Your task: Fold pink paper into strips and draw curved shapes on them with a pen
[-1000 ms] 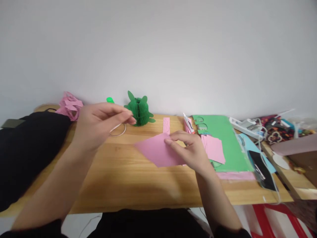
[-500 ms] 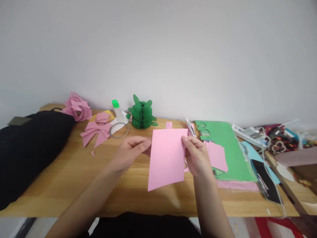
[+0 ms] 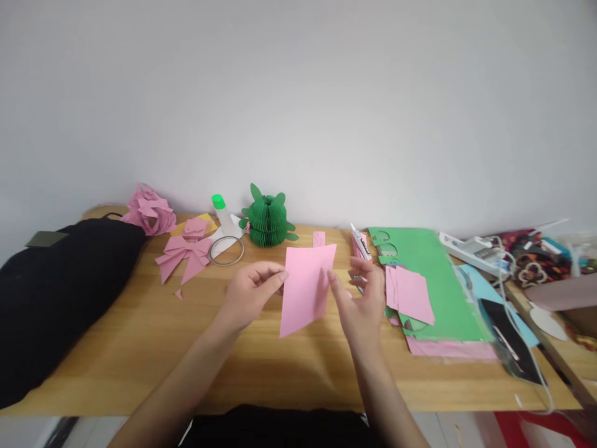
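Pink sheet [image 3: 304, 289] swivelled — wooden table [image 3: 261, 373] below, wall [image 3: 298, 112] behind.

a wooden table [image 3: 116, 348] bears a black fabric bundle [image 3: 69, 298], a pink bow [image 3: 187, 252] and a pleated green ball [image 3: 267, 224].

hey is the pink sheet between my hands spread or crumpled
Spread out: the pink sheet shows a broad, smooth face, its left edge pinched by your left hand. Whether it's doubled over, I can't tell.
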{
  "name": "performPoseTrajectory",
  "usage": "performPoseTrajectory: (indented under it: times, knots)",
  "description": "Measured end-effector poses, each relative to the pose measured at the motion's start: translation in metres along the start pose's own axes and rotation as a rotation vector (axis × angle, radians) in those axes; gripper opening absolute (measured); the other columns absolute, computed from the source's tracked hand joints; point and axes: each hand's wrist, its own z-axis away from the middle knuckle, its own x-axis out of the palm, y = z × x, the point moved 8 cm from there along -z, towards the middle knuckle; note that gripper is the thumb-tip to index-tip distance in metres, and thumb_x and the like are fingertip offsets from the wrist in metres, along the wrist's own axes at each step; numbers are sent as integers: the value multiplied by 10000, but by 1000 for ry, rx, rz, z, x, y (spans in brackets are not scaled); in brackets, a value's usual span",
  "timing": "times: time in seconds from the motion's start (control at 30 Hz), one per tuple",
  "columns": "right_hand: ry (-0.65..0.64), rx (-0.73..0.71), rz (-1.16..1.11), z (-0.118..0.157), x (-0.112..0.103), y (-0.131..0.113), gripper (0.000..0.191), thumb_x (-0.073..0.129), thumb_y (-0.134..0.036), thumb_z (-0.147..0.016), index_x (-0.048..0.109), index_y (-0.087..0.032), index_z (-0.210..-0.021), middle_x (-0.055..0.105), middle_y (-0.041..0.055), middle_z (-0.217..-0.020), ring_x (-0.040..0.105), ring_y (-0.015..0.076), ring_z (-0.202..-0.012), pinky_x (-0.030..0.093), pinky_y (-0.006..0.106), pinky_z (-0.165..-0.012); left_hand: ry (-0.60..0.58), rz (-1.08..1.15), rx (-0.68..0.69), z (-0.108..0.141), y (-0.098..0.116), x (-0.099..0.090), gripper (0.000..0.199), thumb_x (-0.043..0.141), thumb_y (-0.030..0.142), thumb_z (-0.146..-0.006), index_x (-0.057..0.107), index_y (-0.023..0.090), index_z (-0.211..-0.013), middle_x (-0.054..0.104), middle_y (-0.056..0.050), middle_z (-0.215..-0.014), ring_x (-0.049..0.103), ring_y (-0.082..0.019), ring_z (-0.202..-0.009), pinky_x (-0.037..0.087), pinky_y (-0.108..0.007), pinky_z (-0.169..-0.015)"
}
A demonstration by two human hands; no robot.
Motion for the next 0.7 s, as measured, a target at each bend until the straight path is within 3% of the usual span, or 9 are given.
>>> performPoseTrajectory:
  times: [0.13, 0.33, 0.53, 0.7]
  knots:
    - [-313, 69, -156, 21, 29, -3, 337, 644, -435, -859, 606, -235, -1128, 672, 97, -1147, 653, 216, -967, 538, 373, -772, -5, 7, 13, -1, -3, 6, 140, 736, 315, -668, 717, 180, -704, 725, -16, -695, 646, -139, -638, 536, -247, -625]
    - [-485, 229, -496, 35, 51, -3, 415, 694, -429, -839, 581, -272, -1206, 692, 79, -1213, 669, 214, -1061, 555, 363, -841, -52, 77, -35, -1, -6, 20, 129, 755, 299, -663, 716, 177, -674, 722, -14, -667, 643, -134, -613, 522, -235, -591]
    - [-505, 355, -689, 39, 62, 1, 513, 812, -421, -712, 596, -285, -1157, 741, 51, -1098, 686, 209, -989, 562, 350, -809, 16, 189, -113, -3, -14, 22, 215, 873, 285, -513, 703, 165, -567, 685, 5, -577, 581, -91, -537, 468, -193, -535]
    - [-520, 438, -740, 40, 65, 5, 521, 830, -436, -686, 615, -288, -1137, 740, 39, -1044, 675, 205, -990, 555, 347, -846, 32, 215, -144, -4, -20, 22, 281, 892, 344, -477, 685, 166, -546, 669, 10, -562, 570, -89, -529, 462, -199, -529]
